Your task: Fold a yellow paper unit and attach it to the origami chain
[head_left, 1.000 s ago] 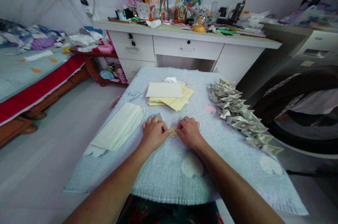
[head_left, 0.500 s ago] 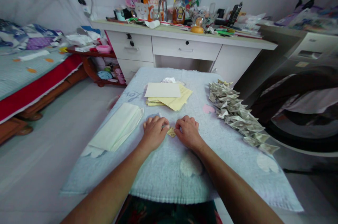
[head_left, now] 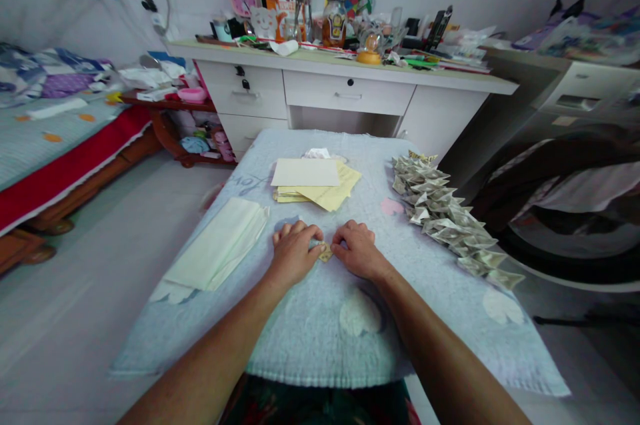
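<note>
Right at the middle of the table, a small folded paper piece (head_left: 325, 252) sits between both hands, on the pale blue towel (head_left: 320, 338) covering the tabletop. Piece is tan/yellowish w/ darker print, roughly pointed shape; too small to read print or count folds, and most of it is covered by fingertips. Left hand (head_left: 294, 253) lies knuckles-up, fingers curled, thumb and forefinger tips pinched on piece's left edge. Right hand (head_left: 357, 250) mirrors it, fingers curled, tips closed on right edge. Both hands rest on towel, nearly touching each other. Can't tell how much of the piece is tucked under the fingers.

Just beyond hands: stack of yellow paper sheets (head_left: 320, 183), top sheet paler, lower ones fanned out to the right. White crumpled bit behind the stack, partly hidden. To the left, a pale green folded pile (head_left: 223, 245) near towel's edge. To the right, a long row of folded paper pieces (head_left: 445, 215), grey-green print, running along towel's right side, well apart from hands. Pink patch on towel between row and stack.

Farther back, a white desk (head_left: 350, 88) w/ drawers, top crowded w/ clutter; items too small to sort out. Bed w/ red edge (head_left: 60, 165) at left, cut off by frame. Dark round shape at right is blurred, cut off.
</note>
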Demonstrator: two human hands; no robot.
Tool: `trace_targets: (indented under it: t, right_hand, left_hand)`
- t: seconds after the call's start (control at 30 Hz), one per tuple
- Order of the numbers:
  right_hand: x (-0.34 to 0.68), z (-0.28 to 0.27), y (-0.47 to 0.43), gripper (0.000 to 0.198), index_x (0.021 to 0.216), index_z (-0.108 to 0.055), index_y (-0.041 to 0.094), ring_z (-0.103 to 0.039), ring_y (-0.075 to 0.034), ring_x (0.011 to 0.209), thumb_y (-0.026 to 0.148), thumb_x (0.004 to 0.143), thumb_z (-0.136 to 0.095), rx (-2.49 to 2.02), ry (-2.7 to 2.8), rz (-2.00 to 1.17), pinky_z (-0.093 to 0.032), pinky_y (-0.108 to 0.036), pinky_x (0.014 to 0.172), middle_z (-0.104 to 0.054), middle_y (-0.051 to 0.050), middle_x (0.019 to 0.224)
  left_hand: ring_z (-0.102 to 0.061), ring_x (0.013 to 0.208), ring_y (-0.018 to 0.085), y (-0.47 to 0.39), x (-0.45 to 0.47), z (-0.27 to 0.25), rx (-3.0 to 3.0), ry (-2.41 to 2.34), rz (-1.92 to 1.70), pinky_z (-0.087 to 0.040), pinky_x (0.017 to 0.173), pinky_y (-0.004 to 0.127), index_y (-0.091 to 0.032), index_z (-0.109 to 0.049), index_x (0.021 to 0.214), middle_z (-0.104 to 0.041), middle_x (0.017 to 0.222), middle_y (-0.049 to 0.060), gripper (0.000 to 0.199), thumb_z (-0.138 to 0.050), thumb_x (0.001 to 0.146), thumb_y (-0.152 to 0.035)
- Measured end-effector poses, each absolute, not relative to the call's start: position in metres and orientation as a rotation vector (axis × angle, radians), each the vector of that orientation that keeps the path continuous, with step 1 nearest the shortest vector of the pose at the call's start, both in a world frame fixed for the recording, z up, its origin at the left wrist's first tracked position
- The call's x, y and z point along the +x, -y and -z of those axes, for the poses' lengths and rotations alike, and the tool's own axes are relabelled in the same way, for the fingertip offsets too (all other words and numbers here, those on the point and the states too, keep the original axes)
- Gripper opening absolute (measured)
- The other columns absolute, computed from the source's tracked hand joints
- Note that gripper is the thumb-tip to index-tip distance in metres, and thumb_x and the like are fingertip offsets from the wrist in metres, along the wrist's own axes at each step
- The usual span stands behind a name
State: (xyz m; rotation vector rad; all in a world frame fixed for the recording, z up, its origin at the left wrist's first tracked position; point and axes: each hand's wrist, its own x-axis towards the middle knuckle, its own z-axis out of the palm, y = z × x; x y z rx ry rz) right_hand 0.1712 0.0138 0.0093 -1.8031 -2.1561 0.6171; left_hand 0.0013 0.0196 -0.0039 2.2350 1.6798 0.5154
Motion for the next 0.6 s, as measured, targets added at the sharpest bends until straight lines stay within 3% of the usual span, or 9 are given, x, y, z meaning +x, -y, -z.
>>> trace_targets:
  t: [0.3, 0.6]
  right_hand:
    - [0.1642, -0.0111, -0.0142, 0.008, 0.083, -0.065, 0.022, -0.044, -0.023, 0.097, 0.026, 0.083, -0.059, -1.877, 2.168, -0.559, -0.026, -0.035, 0.077, -0.055, -0.005, 0.098]
    - [0.1668, -0.0044, -0.008, 0.011, 0.089, -0.062, 0.022, -0.043, -0.023, 0.096, 0.03, 0.083, -0.06, -1.776, 2.172, -0.481, -0.027, -0.035, 0.079, -0.054, -0.006, 0.098]
  left_hand:
    - [-0.048, 0.097, 0.026, -0.019, 0.0029, 0.0025, 2.269, -1.608, -0.521, -0.031, 0.082, 0.039, -0.031, -0.067, 0.094, -0.062, 0.098, 0.002, 0.014, -0.062, 0.081, -0.03]
    - [-0.051, 0.095, 0.023, -0.0224, 0.0005, 0.0053, 2.303, -1.441, -0.603, -0.035, 0.081, 0.036, -0.025, -0.063, 0.088, -0.063, 0.096, 0.001, 0.008, -0.059, 0.081, -0.022]
